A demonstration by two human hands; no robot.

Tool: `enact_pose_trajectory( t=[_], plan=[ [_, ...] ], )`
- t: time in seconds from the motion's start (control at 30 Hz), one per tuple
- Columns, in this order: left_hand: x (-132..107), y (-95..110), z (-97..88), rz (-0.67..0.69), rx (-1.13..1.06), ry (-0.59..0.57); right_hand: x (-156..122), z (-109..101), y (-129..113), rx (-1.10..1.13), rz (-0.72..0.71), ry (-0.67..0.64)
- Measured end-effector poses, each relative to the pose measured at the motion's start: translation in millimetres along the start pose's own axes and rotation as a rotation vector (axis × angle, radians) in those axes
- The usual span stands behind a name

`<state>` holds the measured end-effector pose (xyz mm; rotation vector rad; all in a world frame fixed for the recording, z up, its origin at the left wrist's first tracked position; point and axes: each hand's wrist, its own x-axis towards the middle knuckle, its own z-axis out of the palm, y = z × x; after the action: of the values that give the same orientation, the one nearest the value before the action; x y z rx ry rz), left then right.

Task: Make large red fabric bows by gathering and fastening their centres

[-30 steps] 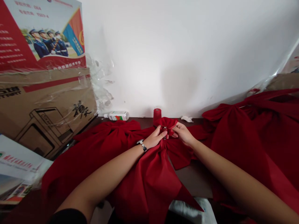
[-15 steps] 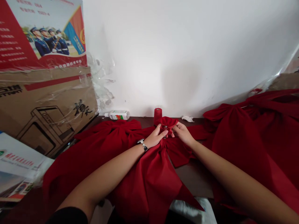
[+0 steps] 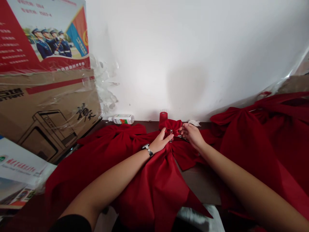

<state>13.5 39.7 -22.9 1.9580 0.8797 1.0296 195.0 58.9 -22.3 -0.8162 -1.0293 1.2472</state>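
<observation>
A large red fabric bow lies over the table's front edge, its tails hanging toward me. My left hand grips the bow's gathered middle, thumb against a small metal clip that stands upright on the cloth. Just right of the gathers is my right hand, fingers curled into a pinch and slightly apart from the bow. Whatever sits between those fingertips is too small to make out. Behind the bow stands a red thread spool with several pins or needles sticking up from its top.
More red bows lie on the left and the right. By the wall are a white bottle on its side and a crumpled white tissue. A cardboard box stands at left, and a white wall closes off the back.
My right hand has drawn away from the bow's centre, a little to the right and up. My left hand keeps its grip in the same place.
</observation>
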Motion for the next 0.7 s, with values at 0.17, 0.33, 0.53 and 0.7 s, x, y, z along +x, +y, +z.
enact_pose_trajectory(
  t=[0.17, 0.33, 0.53, 0.7],
  plan=[
    [-0.2, -0.9, 0.8, 0.009, 0.007, 0.027, 10.9, -20.1, -22.1, 0.094, 0.051, 0.104],
    [-1.1, -2.8, 1.1, -0.01, 0.008, 0.008, 24.0, -48.0, -53.5, 0.034, -0.082, 0.106],
    [-3.4, -3.7, -1.1, -0.016, -0.06, -0.033, 28.2, -88.9, -93.7, -0.025, -0.321, 0.202],
    [-2.3, -5.0, -0.4, 0.0, -0.054, -0.013, 24.4, -107.9, -100.3, -0.339, -0.458, 0.304]
  ],
)
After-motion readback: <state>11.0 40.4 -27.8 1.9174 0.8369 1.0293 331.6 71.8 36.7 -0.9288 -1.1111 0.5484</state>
